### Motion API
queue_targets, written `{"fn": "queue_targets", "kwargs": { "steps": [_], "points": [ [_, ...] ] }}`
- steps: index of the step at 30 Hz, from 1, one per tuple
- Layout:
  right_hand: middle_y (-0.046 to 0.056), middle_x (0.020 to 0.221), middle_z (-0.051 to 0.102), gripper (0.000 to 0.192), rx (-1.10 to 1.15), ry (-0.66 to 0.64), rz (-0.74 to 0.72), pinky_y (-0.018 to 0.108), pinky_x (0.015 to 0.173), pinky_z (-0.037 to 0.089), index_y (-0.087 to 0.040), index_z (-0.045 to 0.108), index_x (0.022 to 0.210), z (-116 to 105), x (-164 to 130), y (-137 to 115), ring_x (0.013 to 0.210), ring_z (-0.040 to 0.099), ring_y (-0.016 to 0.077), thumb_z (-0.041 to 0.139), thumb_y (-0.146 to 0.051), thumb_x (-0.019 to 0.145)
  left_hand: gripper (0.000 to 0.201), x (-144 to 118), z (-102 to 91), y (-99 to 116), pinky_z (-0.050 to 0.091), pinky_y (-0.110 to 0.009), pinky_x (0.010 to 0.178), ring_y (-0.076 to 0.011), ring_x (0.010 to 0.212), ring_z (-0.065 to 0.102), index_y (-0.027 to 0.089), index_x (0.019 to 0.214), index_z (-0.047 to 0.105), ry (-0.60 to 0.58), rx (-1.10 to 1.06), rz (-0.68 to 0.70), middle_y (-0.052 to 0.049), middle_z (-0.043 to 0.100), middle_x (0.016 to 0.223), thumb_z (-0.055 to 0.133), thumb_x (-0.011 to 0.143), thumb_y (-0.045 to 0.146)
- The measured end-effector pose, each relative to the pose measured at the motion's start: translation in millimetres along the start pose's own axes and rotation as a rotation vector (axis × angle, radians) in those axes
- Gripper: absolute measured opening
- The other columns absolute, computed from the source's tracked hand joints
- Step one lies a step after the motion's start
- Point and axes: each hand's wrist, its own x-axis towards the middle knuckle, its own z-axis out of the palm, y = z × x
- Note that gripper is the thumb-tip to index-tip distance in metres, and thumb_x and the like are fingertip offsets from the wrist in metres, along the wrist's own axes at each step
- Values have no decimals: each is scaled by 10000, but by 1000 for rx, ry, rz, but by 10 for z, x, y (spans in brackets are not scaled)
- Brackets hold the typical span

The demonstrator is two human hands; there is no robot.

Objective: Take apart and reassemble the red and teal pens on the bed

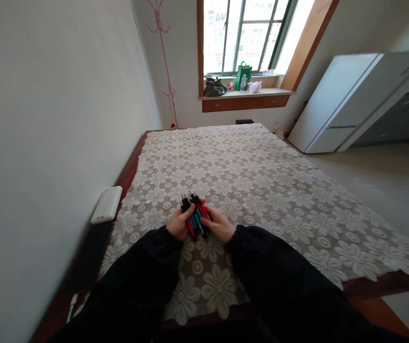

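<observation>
A bundle of several pens (196, 220), with red, teal and black barrels, is gathered between my two hands over the near part of the table. My left hand (180, 223) grips the bundle from the left, its thumb lying across the pens. From the right, my right hand (219, 225) closes on the same bundle, thumb on top and fingers partly hidden beneath. The pens point away from me, with dark ends and thin clear tips at the far side. Beneath them lies a lace tablecloth (219, 286) with a flower pattern.
At the table's left edge lie a white power-bank-like box (107, 205) and a dark flat panel (89, 257), with a white cable (72, 307) nearer me. A wall (65, 95) runs close on the left. Beyond the table stand a pink coat rack (164, 52) and a white refrigerator (336, 100).
</observation>
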Motion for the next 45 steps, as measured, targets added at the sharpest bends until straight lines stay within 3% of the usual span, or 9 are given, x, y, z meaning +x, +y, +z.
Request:
{"fn": "queue_targets", "kwargs": {
  "steps": [7, 13, 20, 30, 37, 45],
  "points": [
    [37, 985, 630, 254, -84, -1, -24, 327, 864, 449, -170, 586, 1090, 51, -19, 15, 936, 569, 194, 559, -213, 842, 408, -13, 43, -27, 500, -457, 1027, -322, 1178, 628, 109, 1062, 699, 132, -13, 122, -172, 717, 1150, 758, 779, 397],
    [21, 896, 639, 270, 133, -88, 45, 301, 766, 487, -169, 580, 1035, 94, -27, 54, 835, 608, 176, 665, -284, 806, 497, -13, 15, -41, 514, -484, 1003, -331, 1142, 649, 119, 1160, 660, 122, 42, 203, -171, 709, 1171, 737, 795, 448],
    [22, 888, 655, 314, 216, -22, 26, 321, 791, 510, -171, 600, 1042, 92, -22, 28, 833, 632, 184, 710, -305, 780, 535, -37, 0, -36, 478, -468, 1055, -322, 1198, 615, 135, 1236, 643, -10, 142, 183, -162, 687, 1224, 740, 799, 428],
    [42, 965, 659, 433, 143, 28, -62, 328, 828, 513, -172, 597, 1218, 87, -62, -4, 901, 624, 198, 684, -321, 821, 429, -108, -27, 4, 419, -448, 1114, -308, 1238, 586, 152, 1232, 673, -144, 442, 332, -130, 659, 1285, 667, 872, 387],
    [0, 771, 609, 263, -99, 54, -105, 263, 674, 429, -148, 681, 1045, 27, -69, -81, 692, 520, 136, 643, -331, 859, 435, -148, -5, 67, 433, -419, 1095, -293, 1242, 581, 177, 1287, 638, -247, 576, 408, -119, 631, 1331, 623, 902, 380],
    [-30, 683, 486, 288, -140, -28, -83, 241, 614, 362, -136, 646, 921, -21, -19, -15, 641, 428, 114, 628, -414, 851, 446, -105, -35, 118, 344, -482, 1160, -322, 1315, 513, 186, 1211, 696, -256, 680, 306, -100, 617, 1350, 670, 845, 439]
  ]
}}
